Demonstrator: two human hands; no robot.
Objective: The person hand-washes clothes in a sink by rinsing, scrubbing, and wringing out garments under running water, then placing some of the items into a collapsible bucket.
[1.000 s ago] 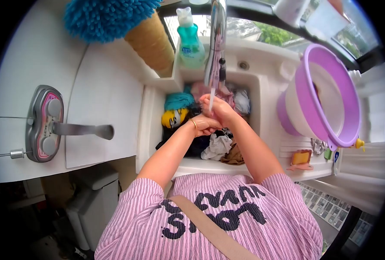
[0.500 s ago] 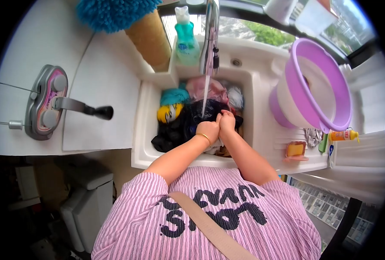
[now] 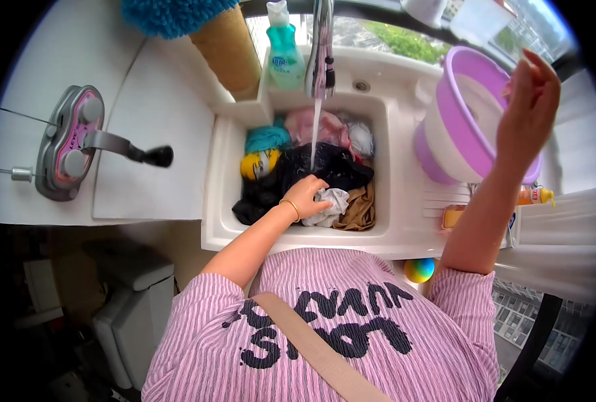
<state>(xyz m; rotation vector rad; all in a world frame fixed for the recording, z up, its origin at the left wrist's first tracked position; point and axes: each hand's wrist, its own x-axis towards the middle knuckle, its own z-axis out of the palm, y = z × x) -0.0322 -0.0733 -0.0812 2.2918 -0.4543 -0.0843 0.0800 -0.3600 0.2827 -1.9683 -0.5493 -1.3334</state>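
Observation:
My left hand [image 3: 304,197] reaches into the sink, palm down. Its fingers and thumb are spread at the edge of a crumpled white cloth [image 3: 334,205], touching or just above it. My right hand [image 3: 531,104] is raised at the right in front of a purple and white bucket [image 3: 460,114]. Its fingers are partly bent and apart, with nothing I can make out in them. Around the left hand lie a wet black garment [image 3: 345,170], a brown cloth [image 3: 359,209], a pink cloth [image 3: 314,128], a teal cloth [image 3: 267,139] and a yellow patterned cloth [image 3: 259,164].
Water runs from the chrome faucet [image 3: 320,57] onto the clothes in the white sink [image 3: 382,151]. A green soap bottle [image 3: 285,57] stands behind. A soap dish [image 3: 452,216] and a yellow bottle [image 3: 536,195] are at the right. A grey device with a handle [image 3: 72,144] lies left.
My hands have parted from over the black garment. The right one has swung up and right to the bucket; the left stays low by the white cloth. A rainbow-coloured ball shows below the sink.

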